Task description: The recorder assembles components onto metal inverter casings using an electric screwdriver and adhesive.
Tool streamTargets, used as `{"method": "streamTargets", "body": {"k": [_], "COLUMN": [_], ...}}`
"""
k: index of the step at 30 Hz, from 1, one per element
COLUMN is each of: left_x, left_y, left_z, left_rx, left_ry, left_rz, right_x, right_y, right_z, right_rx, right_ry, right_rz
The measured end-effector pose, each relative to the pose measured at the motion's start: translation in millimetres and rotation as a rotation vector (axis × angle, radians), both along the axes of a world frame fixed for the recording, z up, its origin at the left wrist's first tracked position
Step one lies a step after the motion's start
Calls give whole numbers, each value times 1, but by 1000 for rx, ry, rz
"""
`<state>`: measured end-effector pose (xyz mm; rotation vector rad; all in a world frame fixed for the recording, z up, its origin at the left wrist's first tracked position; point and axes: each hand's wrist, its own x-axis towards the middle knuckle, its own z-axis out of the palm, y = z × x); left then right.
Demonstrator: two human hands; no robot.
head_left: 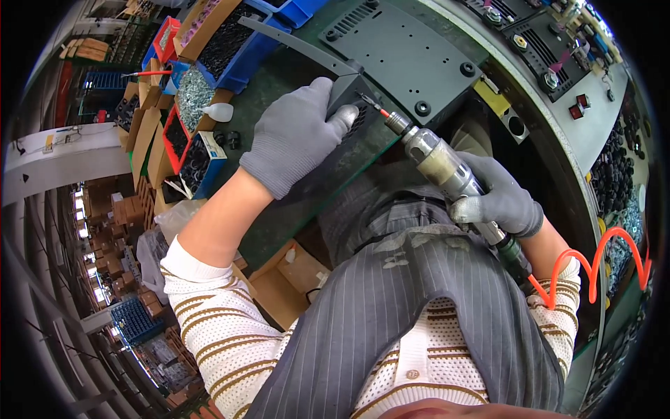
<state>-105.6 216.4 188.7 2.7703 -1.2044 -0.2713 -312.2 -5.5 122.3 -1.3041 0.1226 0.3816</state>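
Observation:
My left hand (293, 133), in a grey knitted glove, is closed round the end of a dark grey metal housing (347, 89) with a perforated side. From it a long flat curved arm (296, 45) reaches to the far left. My gloved right hand (499, 195) grips a silver air screwdriver (441, 162), which points up and to the left. Its bit meets the housing's edge beside my left thumb; whether it sits on a screw I cannot make out. Just beyond lies a flat dark grey metal base (401, 59) with round black feet facing up.
An orange coiled air hose (593, 269) runs from the screwdriver to the right. Boxes of small parts, including a pile of silver screws (197, 94), and a white squeeze bottle (219, 112) stand at left. Further metal units (544, 52) occupy the right bench. A cardboard box (283, 283) sits below.

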Motion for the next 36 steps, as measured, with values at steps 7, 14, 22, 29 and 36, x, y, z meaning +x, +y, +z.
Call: {"method": "streamTargets", "body": {"k": [7,14,22,29,36], "left_x": [1,7,9,9,34], "left_y": [2,1,0,2,96], "left_z": [-3,-6,-3,2,-10], "left_rx": [-31,-43,-63,-65,-474], "left_ry": [-40,-40,-19,149,566], "left_rz": [-36,-83,-99,-13,404], "right_x": [5,10,19,15,-56], "right_y": [3,10,3,-6,-67], "right_z": [9,18,27,27,24], "right_rx": [38,-6,-52,-193,-283], "right_ry": [-2,23,57,-18,345], "right_rz": [-25,-57,6,8,-246]}}
